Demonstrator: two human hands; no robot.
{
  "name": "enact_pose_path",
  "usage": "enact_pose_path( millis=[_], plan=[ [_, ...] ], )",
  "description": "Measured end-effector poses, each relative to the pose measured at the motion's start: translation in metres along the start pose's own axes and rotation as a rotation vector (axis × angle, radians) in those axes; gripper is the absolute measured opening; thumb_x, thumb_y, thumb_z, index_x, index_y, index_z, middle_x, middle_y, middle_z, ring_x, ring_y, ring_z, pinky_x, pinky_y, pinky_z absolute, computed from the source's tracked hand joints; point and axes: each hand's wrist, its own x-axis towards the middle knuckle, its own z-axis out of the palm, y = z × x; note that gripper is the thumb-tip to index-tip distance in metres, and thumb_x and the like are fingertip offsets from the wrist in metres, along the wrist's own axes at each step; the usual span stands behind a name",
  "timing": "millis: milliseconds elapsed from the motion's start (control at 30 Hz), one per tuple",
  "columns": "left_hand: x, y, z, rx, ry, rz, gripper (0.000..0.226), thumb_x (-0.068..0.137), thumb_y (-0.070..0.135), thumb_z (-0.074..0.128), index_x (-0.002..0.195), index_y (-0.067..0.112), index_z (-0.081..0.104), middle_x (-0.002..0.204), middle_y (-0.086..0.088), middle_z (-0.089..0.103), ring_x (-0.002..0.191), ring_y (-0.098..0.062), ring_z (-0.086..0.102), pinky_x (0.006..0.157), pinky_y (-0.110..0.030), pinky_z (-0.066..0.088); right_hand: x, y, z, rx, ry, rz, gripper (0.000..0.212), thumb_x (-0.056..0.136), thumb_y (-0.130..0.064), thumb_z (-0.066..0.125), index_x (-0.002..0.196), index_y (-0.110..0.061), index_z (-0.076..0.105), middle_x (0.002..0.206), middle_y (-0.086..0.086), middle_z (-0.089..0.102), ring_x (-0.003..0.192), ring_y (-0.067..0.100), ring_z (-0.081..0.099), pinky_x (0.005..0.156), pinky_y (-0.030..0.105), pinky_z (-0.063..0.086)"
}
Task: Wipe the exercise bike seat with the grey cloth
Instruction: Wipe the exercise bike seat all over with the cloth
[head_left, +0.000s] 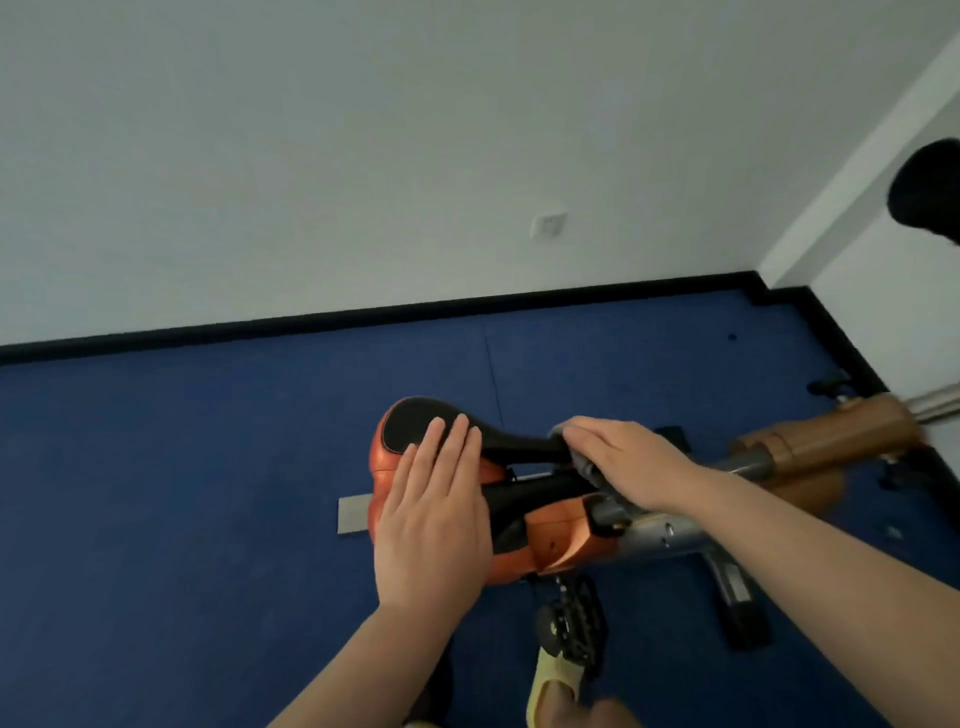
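Observation:
The exercise bike seat (415, 421) is black on top with orange sides, in the lower middle of the view. My left hand (434, 514) lies flat on its wide rear part, fingers together and straight, holding nothing. My right hand (623, 462) presses palm down on the seat's narrow nose. The grey cloth (584, 465) is bunched under that hand; only its edges show beneath the fingers and palm.
The orange and silver bike frame (566, 535) runs to the right, with a black pedal (574, 623) below it. Blue floor mats (208, 467) surround the bike. A white wall with a socket (548, 224) stands behind. My foot in a yellow slipper (553, 686) is at the bottom.

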Motion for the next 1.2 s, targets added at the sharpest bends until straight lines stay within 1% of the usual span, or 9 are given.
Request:
enact_pose_path(
  millis=[167, 300, 400, 533, 633, 733, 900, 1000, 1200],
  plan=[
    [0.003, 0.001, -0.002, 0.017, -0.038, -0.004, 0.047, 0.091, 0.024, 0.036, 0.136, 0.016, 0.046, 0.144, 0.001, 0.045, 0.138, -0.017, 0.033, 0.114, -0.036, 0.026, 0.006, -0.001, 0.018, 0.171, 0.228, 0.064, 0.041, 0.097, -0.036, 0.03, 0.084, -0.027, 0.067, 0.068, -0.008, 0.064, 0.073, 0.009, 0.061, 0.068, 0.032, 0.046],
    [0.003, 0.005, -0.005, 0.014, -0.017, -0.03, 0.046, 0.09, 0.023, 0.034, 0.133, 0.017, 0.05, 0.142, 0.003, 0.047, 0.136, -0.015, 0.036, 0.111, -0.035, 0.029, -0.007, 0.002, 0.045, 0.783, 0.581, 0.134, 0.04, 0.096, -0.024, 0.034, 0.083, -0.025, 0.072, 0.084, 0.0, 0.072, 0.084, 0.014, 0.066, 0.078, 0.035, 0.052],
    [0.004, 0.006, -0.004, -0.003, -0.003, -0.045, 0.046, 0.089, 0.023, 0.036, 0.132, 0.019, 0.051, 0.141, 0.005, 0.048, 0.136, -0.014, 0.035, 0.112, -0.035, 0.03, 0.001, 0.005, 0.053, 1.11, 0.587, 0.25, 0.038, 0.091, -0.019, 0.036, 0.087, -0.011, 0.072, 0.096, 0.008, 0.074, 0.089, 0.02, 0.068, 0.086, 0.036, 0.052],
    [0.004, 0.004, -0.003, -0.037, -0.026, -0.074, 0.045, 0.091, 0.024, 0.036, 0.134, 0.02, 0.05, 0.142, 0.008, 0.045, 0.138, -0.01, 0.03, 0.114, -0.034, 0.025, 0.009, 0.008, 0.052, 1.544, 0.517, 0.555, 0.035, 0.088, -0.032, 0.043, 0.086, -0.012, 0.071, 0.086, 0.013, 0.071, 0.076, 0.027, 0.064, 0.064, 0.035, 0.053],
    [0.003, 0.007, -0.006, -0.056, -0.03, -0.075, 0.046, 0.091, 0.027, 0.034, 0.134, 0.022, 0.049, 0.142, 0.009, 0.045, 0.138, -0.007, 0.028, 0.113, -0.035, 0.026, -0.001, -0.011, 0.079, 1.494, 0.702, 0.554, 0.035, 0.092, -0.044, 0.038, 0.107, -0.028, 0.064, 0.105, 0.001, 0.065, 0.101, 0.024, 0.062, 0.09, 0.043, 0.052],
    [0.01, 0.006, -0.01, -0.119, -0.05, -0.083, 0.043, 0.091, 0.024, 0.039, 0.131, 0.023, 0.053, 0.138, 0.012, 0.049, 0.134, -0.005, 0.032, 0.111, -0.032, 0.029, 0.004, -0.031, 0.071, 1.381, 0.842, 0.601, 0.043, 0.102, -0.038, 0.025, 0.135, -0.021, 0.047, 0.135, 0.003, 0.054, 0.124, 0.023, 0.051, 0.109, 0.045, 0.038],
    [0.047, -0.033, -0.027, -0.201, -0.147, 0.136, 0.034, 0.087, 0.028, 0.043, 0.114, 0.032, 0.063, 0.119, 0.022, 0.06, 0.111, -0.004, 0.045, 0.094, -0.03, 0.042, 0.009, -0.032, 0.07, 1.474, 0.895, 0.581, 0.044, 0.102, -0.041, 0.027, 0.138, -0.023, 0.044, 0.131, -0.002, 0.053, 0.123, 0.021, 0.052, 0.109, 0.044, 0.04],
    [0.077, -0.058, -0.022, -0.232, -0.256, 0.391, 0.035, 0.09, 0.036, 0.038, 0.116, 0.031, 0.061, 0.12, 0.019, 0.059, 0.113, -0.007, 0.049, 0.097, -0.033, 0.039, 0.007, -0.049, 0.09, 1.538, 0.856, 0.701, 0.057, 0.097, -0.053, 0.028, 0.15, -0.032, 0.022, 0.153, 0.001, 0.035, 0.135, 0.024, 0.04, 0.114, 0.048, 0.032],
    [0.094, -0.07, -0.005, -0.266, -0.304, 0.515, 0.039, 0.092, 0.039, 0.032, 0.124, 0.036, 0.055, 0.127, 0.021, 0.056, 0.121, -0.002, 0.047, 0.106, -0.026, 0.031, 0.03, -0.037, 0.136, 1.593, 0.908, 0.836, 0.103, 0.051, -0.084, 0.035, 0.143, -0.038, 0.032, 0.15, -0.003, 0.043, 0.129, 0.025, 0.048, 0.11, 0.05, 0.036]
  ],
)
